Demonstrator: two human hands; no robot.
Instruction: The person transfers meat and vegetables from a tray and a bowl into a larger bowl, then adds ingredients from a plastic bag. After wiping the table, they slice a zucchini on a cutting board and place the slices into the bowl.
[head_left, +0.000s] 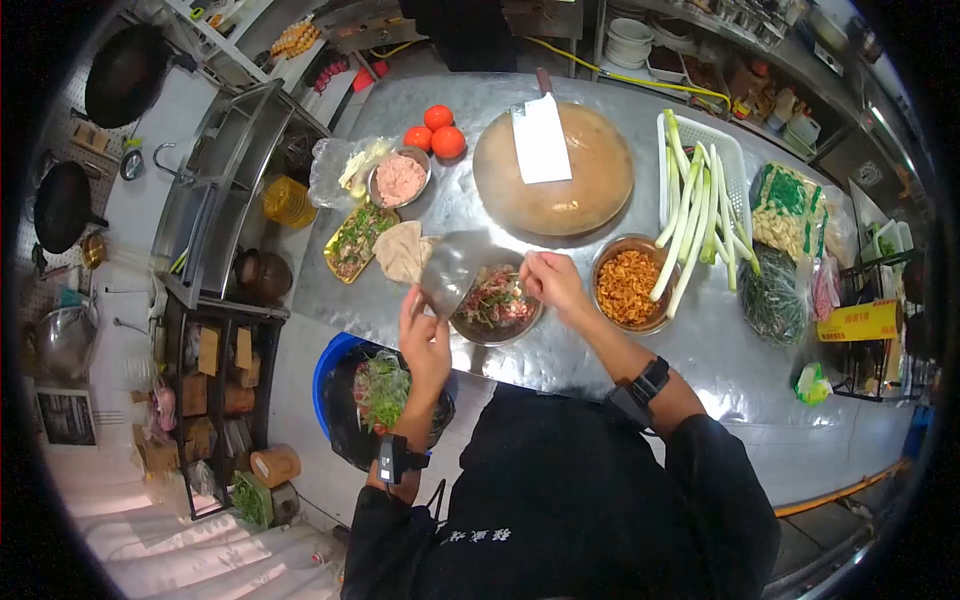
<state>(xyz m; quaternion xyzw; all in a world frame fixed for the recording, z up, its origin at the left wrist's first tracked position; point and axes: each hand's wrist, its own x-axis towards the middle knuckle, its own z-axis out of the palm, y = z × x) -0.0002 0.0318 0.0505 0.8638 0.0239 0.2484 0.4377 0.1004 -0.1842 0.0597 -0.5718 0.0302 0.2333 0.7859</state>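
Observation:
My left hand (425,340) grips a metal bowl (450,268), tipped on its side above a second metal bowl (490,338). In that lower bowl lies a mixture of reddish meat and chopped greens (495,297). My right hand (556,284) is closed at the lower bowl's right side, its fingertips pinched together over the mixture; what they hold is hidden. To its right stands a bowl of orange-brown chopped food (627,287). Pale flat wrappers (400,250) lie left of the tipped bowl, beside a yellow tray of meat and greens (357,243).
A cleaver (541,140) rests on the round chopping board (490,165). Behind my left hand are tomatoes (448,142) and a bowl of pink minced meat (400,180). Scallions (697,205) lie across a white basket (735,150). A blue-rimmed bin (325,375) stands below the table edge.

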